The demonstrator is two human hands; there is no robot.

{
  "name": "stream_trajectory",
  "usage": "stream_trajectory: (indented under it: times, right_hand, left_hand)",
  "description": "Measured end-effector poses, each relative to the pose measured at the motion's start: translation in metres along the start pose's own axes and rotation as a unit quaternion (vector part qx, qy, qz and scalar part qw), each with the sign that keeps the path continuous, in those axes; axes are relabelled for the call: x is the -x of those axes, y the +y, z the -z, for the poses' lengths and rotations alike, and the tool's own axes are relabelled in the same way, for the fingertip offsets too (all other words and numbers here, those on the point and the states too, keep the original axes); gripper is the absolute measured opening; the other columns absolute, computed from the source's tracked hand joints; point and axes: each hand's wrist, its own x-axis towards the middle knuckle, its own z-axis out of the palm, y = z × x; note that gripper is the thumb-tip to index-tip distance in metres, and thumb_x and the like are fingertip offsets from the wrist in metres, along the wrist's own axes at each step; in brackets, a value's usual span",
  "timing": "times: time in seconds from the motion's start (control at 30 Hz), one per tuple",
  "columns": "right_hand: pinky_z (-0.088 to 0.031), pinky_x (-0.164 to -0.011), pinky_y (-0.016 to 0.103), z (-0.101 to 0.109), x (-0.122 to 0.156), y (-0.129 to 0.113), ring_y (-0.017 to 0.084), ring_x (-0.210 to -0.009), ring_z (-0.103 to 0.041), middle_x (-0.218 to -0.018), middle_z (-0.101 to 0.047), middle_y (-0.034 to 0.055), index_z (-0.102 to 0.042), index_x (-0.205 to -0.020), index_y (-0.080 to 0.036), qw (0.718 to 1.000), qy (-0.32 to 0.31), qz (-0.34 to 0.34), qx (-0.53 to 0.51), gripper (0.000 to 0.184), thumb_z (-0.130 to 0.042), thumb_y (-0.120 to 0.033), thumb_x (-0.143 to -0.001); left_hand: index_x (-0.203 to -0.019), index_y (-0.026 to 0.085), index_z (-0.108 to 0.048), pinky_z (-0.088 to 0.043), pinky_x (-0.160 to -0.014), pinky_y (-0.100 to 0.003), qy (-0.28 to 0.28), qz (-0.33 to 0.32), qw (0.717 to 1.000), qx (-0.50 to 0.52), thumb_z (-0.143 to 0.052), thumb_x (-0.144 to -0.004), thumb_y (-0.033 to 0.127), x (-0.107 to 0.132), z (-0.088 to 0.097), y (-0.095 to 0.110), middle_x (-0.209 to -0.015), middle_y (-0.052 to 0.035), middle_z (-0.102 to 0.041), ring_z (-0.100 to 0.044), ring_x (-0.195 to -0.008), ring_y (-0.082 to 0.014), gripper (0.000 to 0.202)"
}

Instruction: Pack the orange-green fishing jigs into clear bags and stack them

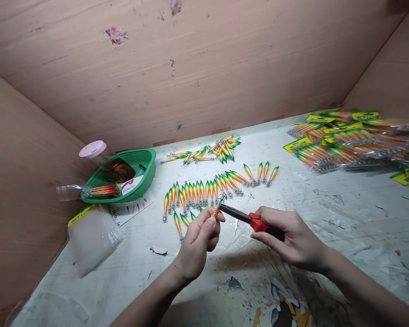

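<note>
My left hand (200, 238) is closed in a pinch on a small orange and green fishing lure (215, 211), held above the table. My right hand (291, 236) grips red-handled pliers (250, 220), whose dark jaws meet the lure's metal end. Just behind my hands a row of several green, yellow and orange lures (204, 188) lies side by side on the white table (344, 204). A looser heap of the same lures (207, 152) lies farther back.
A green plastic basket (146, 156) holding a bagged lure stands at the back left, a pink lid (92, 149) behind it. Clear bags with a yellow header (92, 231) lie at the left. Packaged lures (354, 138) are piled at the back right. Plywood walls enclose the table.
</note>
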Motion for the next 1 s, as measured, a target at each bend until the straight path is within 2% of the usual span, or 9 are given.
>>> stream_trajectory:
  times: [0.13,0.23,0.33,0.43,0.5,0.63,0.83,1.0]
  right_hand:
    - [-0.037,-0.052,0.022,0.001,0.000,0.003,0.011,-0.056,-0.045,-0.064,-0.047,-0.0015,-0.049,-0.069,-0.020,1.000,-0.005,0.003,0.001,0.027,-0.055,-0.030,-0.093]
    - [-0.038,-0.053,0.022,0.001,0.000,0.003,0.011,-0.056,-0.045,-0.065,-0.048,-0.0010,-0.049,-0.069,-0.020,1.000,-0.013,-0.003,0.003,0.027,-0.054,-0.032,-0.093]
    - [-0.040,-0.054,0.022,0.000,0.000,0.002,0.011,-0.058,-0.048,-0.067,-0.051,0.0002,-0.051,-0.070,-0.019,1.000,-0.003,-0.008,-0.007,0.026,-0.055,-0.030,-0.093]
    - [-0.040,-0.053,0.023,0.000,0.000,0.000,0.012,-0.059,-0.049,-0.068,-0.052,0.0005,-0.052,-0.071,-0.019,1.000,0.013,-0.008,-0.015,0.024,-0.056,-0.028,-0.092]
    - [-0.041,-0.054,0.023,0.001,-0.001,-0.001,0.012,-0.060,-0.050,-0.069,-0.054,0.0010,-0.053,-0.070,-0.019,1.000,0.007,-0.010,-0.015,0.023,-0.057,-0.028,-0.092]
    - [-0.043,-0.057,0.025,0.005,0.000,0.000,0.013,-0.064,-0.053,-0.074,-0.057,0.0031,-0.056,-0.071,-0.019,0.999,-0.010,-0.029,-0.026,0.024,-0.058,-0.031,-0.092]
    - [-0.042,-0.058,0.024,0.007,-0.001,-0.003,0.013,-0.066,-0.053,-0.076,-0.058,0.0027,-0.056,-0.071,-0.018,0.998,-0.013,-0.035,-0.052,0.023,-0.058,-0.028,-0.092]
    - [-0.043,-0.059,0.024,0.007,-0.001,-0.005,0.012,-0.066,-0.052,-0.076,-0.057,0.0030,-0.055,-0.071,-0.018,0.998,-0.013,-0.030,-0.055,0.024,-0.058,-0.029,-0.092]
  left_hand:
    - [-0.084,0.017,-0.049,-0.009,-0.042,-0.019,-0.023,0.024,0.998,0.057,-0.059,-0.085,0.041,-0.004,0.001,0.004,-0.059,0.0105,-0.025,-0.010,-0.046,-0.0043,0.026]
    - [-0.084,0.018,-0.048,-0.010,-0.043,-0.019,-0.033,0.026,0.998,0.052,-0.058,-0.086,0.042,-0.003,0.000,0.004,-0.060,0.0104,-0.025,-0.009,-0.046,-0.0046,0.027]
    - [-0.094,0.018,-0.050,-0.016,-0.045,-0.022,0.007,-0.016,0.999,-0.048,-0.050,-0.092,0.047,0.002,-0.002,0.001,-0.063,0.0083,-0.029,-0.017,-0.048,-0.0068,0.029]
    - [-0.109,0.019,-0.051,-0.023,-0.049,-0.025,0.067,-0.054,0.979,-0.185,-0.041,-0.096,0.049,0.007,-0.005,-0.004,-0.069,0.0049,-0.035,-0.027,-0.053,-0.0099,0.035]
    - [-0.115,0.019,-0.051,-0.025,-0.051,-0.026,0.078,-0.056,0.972,-0.216,-0.037,-0.098,0.049,0.010,-0.007,-0.006,-0.071,0.0039,-0.037,-0.030,-0.055,-0.0111,0.037]
    - [-0.120,0.019,-0.050,-0.026,-0.053,-0.026,0.076,-0.053,0.974,-0.204,-0.037,-0.098,0.048,0.012,-0.007,-0.007,-0.072,0.0036,-0.038,-0.030,-0.056,-0.0119,0.038]
    - [-0.118,0.020,-0.055,-0.028,-0.054,-0.027,0.107,-0.066,0.973,-0.194,-0.046,-0.095,0.047,0.013,-0.009,-0.009,-0.073,0.0012,-0.044,-0.036,-0.059,-0.0141,0.037]
    - [-0.118,0.021,-0.053,-0.030,-0.057,-0.027,0.108,-0.073,0.967,-0.219,-0.039,-0.098,0.046,0.014,-0.012,-0.013,-0.073,0.0019,-0.043,-0.036,-0.062,-0.0142,0.035]
